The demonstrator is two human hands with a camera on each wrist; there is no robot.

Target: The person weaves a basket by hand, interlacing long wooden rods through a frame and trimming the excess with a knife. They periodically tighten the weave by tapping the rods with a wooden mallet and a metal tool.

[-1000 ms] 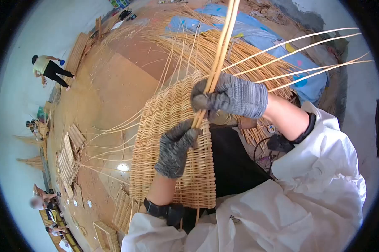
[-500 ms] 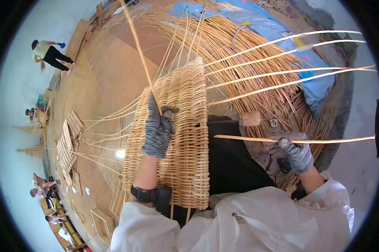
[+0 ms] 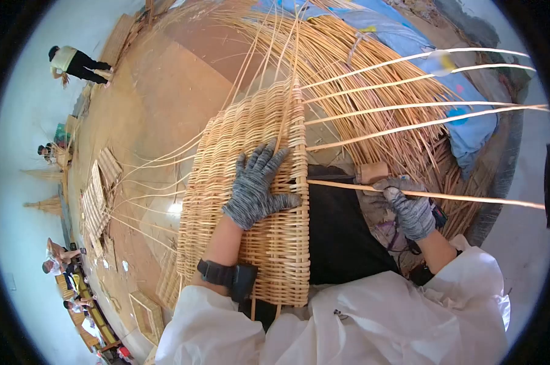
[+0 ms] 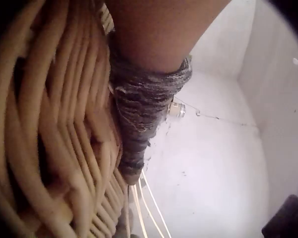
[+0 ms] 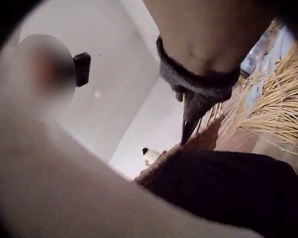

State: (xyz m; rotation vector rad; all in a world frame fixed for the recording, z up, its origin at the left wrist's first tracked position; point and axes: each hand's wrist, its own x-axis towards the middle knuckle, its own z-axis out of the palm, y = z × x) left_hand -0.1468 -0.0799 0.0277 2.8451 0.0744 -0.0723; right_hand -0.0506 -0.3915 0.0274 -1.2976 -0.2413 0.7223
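A woven wicker panel [image 3: 244, 243], its long loose rods sticking out on several sides, lies across the person's lap. My left hand [image 3: 253, 188], in a grey knitted glove, rests on the weave with fingers spread and thumb toward the right edge. In the left wrist view the glove [image 4: 144, 99] lies along the wicker [image 4: 49, 139]. My right hand [image 3: 412, 210], gloved too, grips a long thin rod [image 3: 482, 199], whose left end is right at the panel's edge. The right wrist view shows this glove [image 5: 198, 94] from behind, its fingers mostly hidden.
A tool with a wooden handle [image 3: 371, 172] lies just above the rod. Beyond it is a large heap of loose rods [image 3: 372, 79] with a blue sheet [image 3: 476, 134]. Woven pieces [image 3: 95, 201] lie on the floor at left, and people [image 3: 77, 64] are along the wall.
From both hands holding two rods together, the right hand has carried one rod rightward and brought its end to the panel's edge. The left hand has let go and spread on the weave.
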